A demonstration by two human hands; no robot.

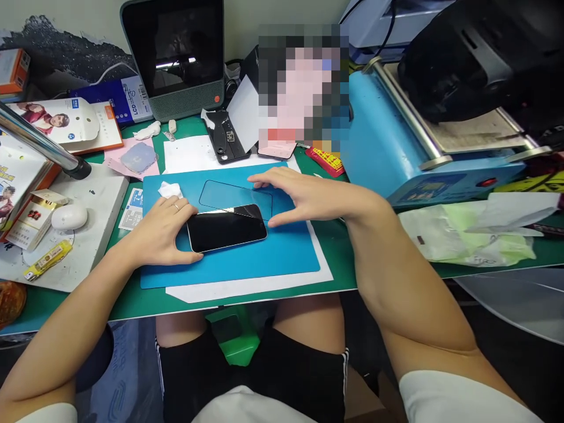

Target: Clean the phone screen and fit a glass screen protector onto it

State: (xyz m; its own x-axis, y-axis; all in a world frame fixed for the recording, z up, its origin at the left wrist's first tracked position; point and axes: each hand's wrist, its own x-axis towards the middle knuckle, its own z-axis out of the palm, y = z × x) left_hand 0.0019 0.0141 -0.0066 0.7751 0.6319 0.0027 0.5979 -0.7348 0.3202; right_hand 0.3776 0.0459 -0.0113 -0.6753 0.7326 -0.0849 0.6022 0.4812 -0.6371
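A black-screened smartphone [227,230] lies face up on a blue mat [282,258]. My left hand [161,232] holds its left end, thumb at the near corner and index finger at the far corner. A clear glass screen protector [235,194] with a thin black border lies slanted just behind the phone, its near edge overlapping the phone's far edge. Around the right end of the protector and phone, my right hand [304,194] is open, thumb and fingers spread wide; whether they touch the glass I cannot tell. A crumpled white wipe [170,189] lies behind my left fingers.
Behind the mat stand a grey-framed display [176,53] and a black phone case [224,135]. A blue machine [383,129] with metal rollers fills the right. At left, a white board [101,217] bears an earbud case [69,217], a cigarette box [37,217] and a yellow lighter [48,259].
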